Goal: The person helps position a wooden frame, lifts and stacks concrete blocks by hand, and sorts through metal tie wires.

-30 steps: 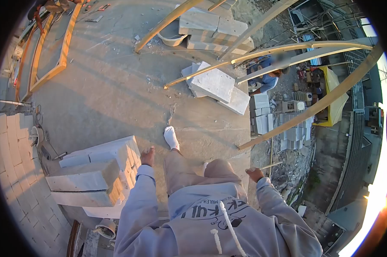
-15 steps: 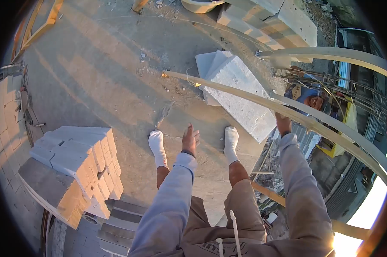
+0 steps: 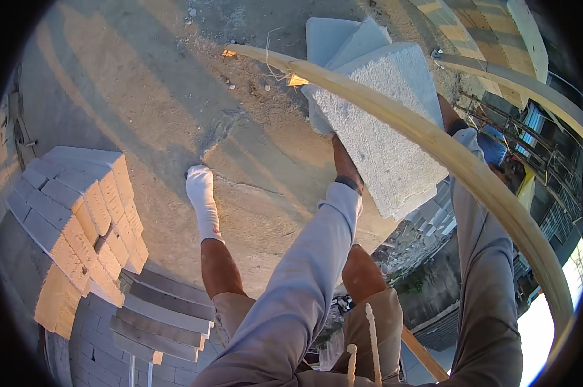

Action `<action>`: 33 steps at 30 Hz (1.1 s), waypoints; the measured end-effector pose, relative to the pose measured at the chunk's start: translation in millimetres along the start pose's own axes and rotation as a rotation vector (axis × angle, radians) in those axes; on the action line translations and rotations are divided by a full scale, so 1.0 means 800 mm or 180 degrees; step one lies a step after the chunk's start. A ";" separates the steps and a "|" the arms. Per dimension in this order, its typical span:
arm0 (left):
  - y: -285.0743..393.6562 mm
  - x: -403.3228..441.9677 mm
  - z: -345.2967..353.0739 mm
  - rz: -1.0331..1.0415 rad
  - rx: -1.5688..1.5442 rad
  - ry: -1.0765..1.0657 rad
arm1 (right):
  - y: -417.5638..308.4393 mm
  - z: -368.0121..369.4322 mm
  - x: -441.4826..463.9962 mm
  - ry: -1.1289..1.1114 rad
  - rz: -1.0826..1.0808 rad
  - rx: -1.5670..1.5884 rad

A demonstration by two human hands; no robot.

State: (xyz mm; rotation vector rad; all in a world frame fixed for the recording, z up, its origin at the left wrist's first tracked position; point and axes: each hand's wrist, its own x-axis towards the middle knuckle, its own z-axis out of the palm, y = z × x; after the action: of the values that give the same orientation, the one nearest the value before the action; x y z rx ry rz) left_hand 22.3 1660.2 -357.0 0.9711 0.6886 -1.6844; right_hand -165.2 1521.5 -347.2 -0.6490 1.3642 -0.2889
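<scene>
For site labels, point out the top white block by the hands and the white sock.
Top white block [image 3: 385, 153], head view: its broad rough face.
White sock [image 3: 203, 198], head view: between toe and ankle.

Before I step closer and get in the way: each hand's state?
Left hand: at the white block, fingers hidden; grip unclear.
Right hand: at its opposite side, fingers hidden; grip unclear.

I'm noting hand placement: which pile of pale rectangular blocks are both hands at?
The fanned pile of white blocks: left hand and right hand flank its rough top block. Other piles stand apart from both.
</scene>
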 end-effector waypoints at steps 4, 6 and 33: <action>0.020 -0.031 -0.048 -0.0800 -0.0124 -0.0259 | 0.061 0.020 -0.050 0.0293 0.0071 0.0480; 0.049 -0.077 -0.050 -0.0785 0.0380 -0.0246 | 0.097 0.039 -0.088 0.0399 0.0142 0.0782; 0.495 -0.772 -0.118 0.2575 0.1629 0.0072 | -0.245 0.712 -0.577 -0.1758 -0.0498 0.1123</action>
State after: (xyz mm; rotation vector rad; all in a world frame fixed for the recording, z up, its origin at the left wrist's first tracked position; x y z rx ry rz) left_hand 514.9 1917.0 131.4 1.3856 -0.1602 -1.1196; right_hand 323.1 1768.1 178.9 -0.4895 0.7120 -0.4277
